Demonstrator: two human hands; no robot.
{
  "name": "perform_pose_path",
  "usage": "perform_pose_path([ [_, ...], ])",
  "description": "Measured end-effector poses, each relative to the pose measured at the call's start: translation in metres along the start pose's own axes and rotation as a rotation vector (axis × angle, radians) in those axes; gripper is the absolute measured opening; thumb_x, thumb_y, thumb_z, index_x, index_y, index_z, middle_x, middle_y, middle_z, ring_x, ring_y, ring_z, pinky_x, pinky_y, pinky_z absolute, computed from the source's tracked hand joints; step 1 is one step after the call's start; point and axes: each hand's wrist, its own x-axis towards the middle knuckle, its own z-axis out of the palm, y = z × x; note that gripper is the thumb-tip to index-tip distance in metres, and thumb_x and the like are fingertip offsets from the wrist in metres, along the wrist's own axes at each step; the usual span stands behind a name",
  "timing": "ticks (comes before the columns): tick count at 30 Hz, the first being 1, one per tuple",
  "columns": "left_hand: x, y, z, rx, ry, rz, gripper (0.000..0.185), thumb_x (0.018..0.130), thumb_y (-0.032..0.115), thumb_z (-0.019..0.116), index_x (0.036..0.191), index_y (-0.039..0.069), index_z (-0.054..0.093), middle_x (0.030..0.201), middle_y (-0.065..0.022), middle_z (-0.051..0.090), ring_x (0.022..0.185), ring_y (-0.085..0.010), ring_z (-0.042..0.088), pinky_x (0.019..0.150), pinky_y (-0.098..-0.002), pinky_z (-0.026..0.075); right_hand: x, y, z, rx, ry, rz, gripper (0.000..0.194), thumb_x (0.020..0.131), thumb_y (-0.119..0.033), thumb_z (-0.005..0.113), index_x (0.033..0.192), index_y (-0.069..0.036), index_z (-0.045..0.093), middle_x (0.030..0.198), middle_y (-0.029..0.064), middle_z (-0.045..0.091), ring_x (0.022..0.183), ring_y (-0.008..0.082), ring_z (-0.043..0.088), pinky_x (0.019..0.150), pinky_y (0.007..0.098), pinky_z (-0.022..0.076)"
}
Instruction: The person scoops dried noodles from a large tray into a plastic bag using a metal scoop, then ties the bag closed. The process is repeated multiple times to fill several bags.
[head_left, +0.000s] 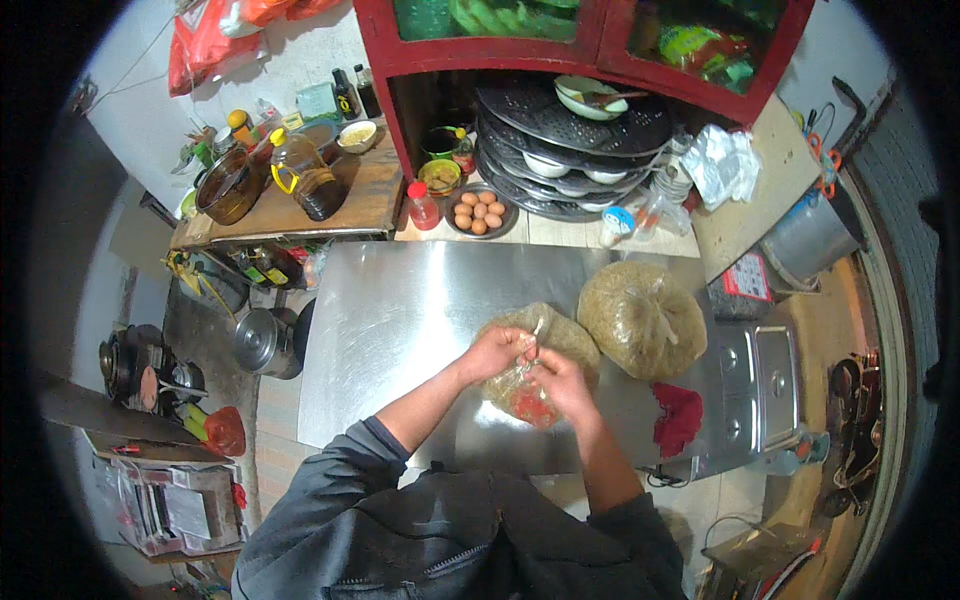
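Observation:
Before me on a stainless steel table (375, 330) sits a clear plastic bag (574, 345) packed with brownish-green shredded food. My left hand (499, 351) pinches the gathered neck of this bag from the left. From the right, my right hand (559, 382) grips the twisted plastic just below, the two hands almost touching. A red patch shows at the bag's near side. Right behind it stands a second full bag (641, 322), its top knotted. Exactly how my fingertips hold the plastic is too small to tell.
A dark red cloth (676, 420) lies at the table's right. Behind the table are a bowl of brown eggs (478, 213), a red-lidded jar (423, 207) and stacked perforated metal trays (574, 135). An oil jug (304, 176) stands on the wooden counter (367, 191). A lidded pot (262, 343) is at left.

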Motion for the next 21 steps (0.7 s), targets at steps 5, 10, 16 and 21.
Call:
perform_pose_path([
  [5, -0.008, -0.002, 0.003, -0.085, 0.178, -0.055, 0.030, 0.101, 0.022, 0.051, 0.084, 0.003, 0.066, 0.083, -0.0002, 0.062, 0.077, -0.0088, 0.054, 0.076, -0.0254, 0.047, 0.014, 0.026, 0.003, 0.051, 0.093, -0.049, 0.019, 0.094, -0.006, 0.056, 0.108, 0.002, 0.067, 0.089, 0.0011, 0.067, 0.075, 0.0080, 0.060, 0.066, 0.0229, 0.0483],
  [10, -0.021, 0.018, 0.007, 0.880, 0.510, 0.583, 0.017, 0.085, 0.021, 0.065, 0.094, 0.008, 0.072, 0.126, -0.0104, 0.057, 0.118, -0.0320, 0.049, 0.098, -0.0455, 0.037, 0.016, 0.033, -0.001, -0.414, 0.239, -0.088, 0.017, 0.087, -0.007, 0.060, 0.100, -0.001, 0.070, 0.083, 0.0117, 0.070, 0.072, 0.0210, 0.066, 0.066, 0.0319, 0.0507],
  [16, -0.008, 0.012, 0.025, 0.805, 0.243, 0.386, 0.022, 0.089, 0.025, 0.061, 0.097, 0.005, 0.068, 0.111, -0.0125, 0.062, 0.108, -0.0321, 0.055, 0.093, -0.0429, 0.041, 0.012, 0.028, -0.004, -0.748, 0.103, -0.501, 0.011, 0.081, -0.007, 0.060, 0.077, 0.001, 0.067, 0.071, 0.0197, 0.064, 0.063, 0.0265, 0.063, 0.060, 0.0392, 0.0474],
  [21, 0.002, -0.039, -0.004, 0.717, -0.017, 0.203, 0.013, 0.080, 0.009, 0.064, 0.092, 0.004, 0.065, 0.098, -0.0161, 0.063, 0.094, -0.0347, 0.060, 0.083, -0.0427, 0.047, 0.013, 0.019, -0.009, -0.745, 0.048, -0.082, 0.014, 0.079, -0.014, 0.069, 0.085, -0.002, 0.072, 0.078, 0.0155, 0.069, 0.072, 0.0226, 0.067, 0.067, 0.0366, 0.0506],
])
